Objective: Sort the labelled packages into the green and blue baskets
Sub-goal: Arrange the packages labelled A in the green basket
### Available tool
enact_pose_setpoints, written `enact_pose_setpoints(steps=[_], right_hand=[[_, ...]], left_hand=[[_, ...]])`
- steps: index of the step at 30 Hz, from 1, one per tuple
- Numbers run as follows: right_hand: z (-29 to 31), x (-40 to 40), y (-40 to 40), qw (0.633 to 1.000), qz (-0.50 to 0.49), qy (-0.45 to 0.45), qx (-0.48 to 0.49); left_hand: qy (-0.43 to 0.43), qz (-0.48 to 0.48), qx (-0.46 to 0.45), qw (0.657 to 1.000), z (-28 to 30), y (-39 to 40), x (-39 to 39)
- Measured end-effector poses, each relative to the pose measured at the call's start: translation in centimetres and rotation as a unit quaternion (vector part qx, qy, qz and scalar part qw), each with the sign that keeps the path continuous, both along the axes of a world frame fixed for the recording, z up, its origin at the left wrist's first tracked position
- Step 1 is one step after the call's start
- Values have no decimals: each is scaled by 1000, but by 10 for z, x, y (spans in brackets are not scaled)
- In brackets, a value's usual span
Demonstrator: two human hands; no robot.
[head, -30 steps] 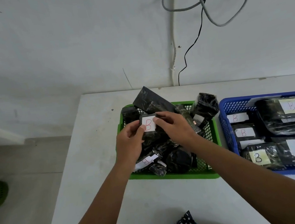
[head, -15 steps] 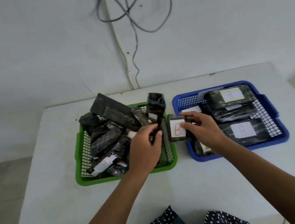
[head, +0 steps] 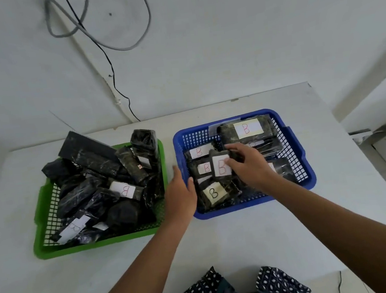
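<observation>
A green basket (head: 39, 209) on the left holds several black wrapped packages, two showing white labels marked B (head: 122, 189). The blue basket (head: 294, 148) on the right holds several black packages with B labels. My right hand (head: 250, 166) grips a small black package with a white label bearing a red B (head: 221, 166) over the middle of the blue basket. My left hand (head: 180, 194) hovers between the two baskets, fingers straight, its thumb at the blue basket's left rim, holding nothing.
Both baskets stand on a white table (head: 223, 240) against a white wall. Grey and black cables (head: 106, 45) hang on the wall behind. Dotted dark fabric (head: 229, 292) shows at the table's near edge.
My right hand has carried the B-labelled package from the green basket across into the blue basket. My left hand let go and followed to the gap between the baskets.
</observation>
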State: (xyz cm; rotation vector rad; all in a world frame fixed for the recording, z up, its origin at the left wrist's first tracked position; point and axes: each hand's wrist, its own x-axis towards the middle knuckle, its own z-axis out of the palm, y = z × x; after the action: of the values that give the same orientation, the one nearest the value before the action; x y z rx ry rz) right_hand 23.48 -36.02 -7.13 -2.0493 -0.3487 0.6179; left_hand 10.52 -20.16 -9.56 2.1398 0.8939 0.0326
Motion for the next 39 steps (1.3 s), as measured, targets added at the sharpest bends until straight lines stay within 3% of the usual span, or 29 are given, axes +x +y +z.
enact_pose_setpoints(steps=[5,11,17,21,28,33,39], right_hand=[[-7,19,41,998,47,-38,-6],[-31,32,76,997,70,-6,-21],[-51,35,82,994,97,19,-52],[-49,34,74,987,129,-2,-92],[-34,7,32,957,168,-116,-208],[-27,-19,9,948,174,-157,-216],[-34,-35,-6,953,110,-156,-236]], left_hand=[[-25,32,-7,999,-10,-2,7],[-26,42,39,998,-15,-8,6],[-21,53,-3,998,-13,-3,8],[-12,46,3,999,-14,-4,8],[-15,40,1,999,-18,-2,8],[-22,41,-6,999,-19,-1,8],[-27,42,-24,998,-20,1,8]])
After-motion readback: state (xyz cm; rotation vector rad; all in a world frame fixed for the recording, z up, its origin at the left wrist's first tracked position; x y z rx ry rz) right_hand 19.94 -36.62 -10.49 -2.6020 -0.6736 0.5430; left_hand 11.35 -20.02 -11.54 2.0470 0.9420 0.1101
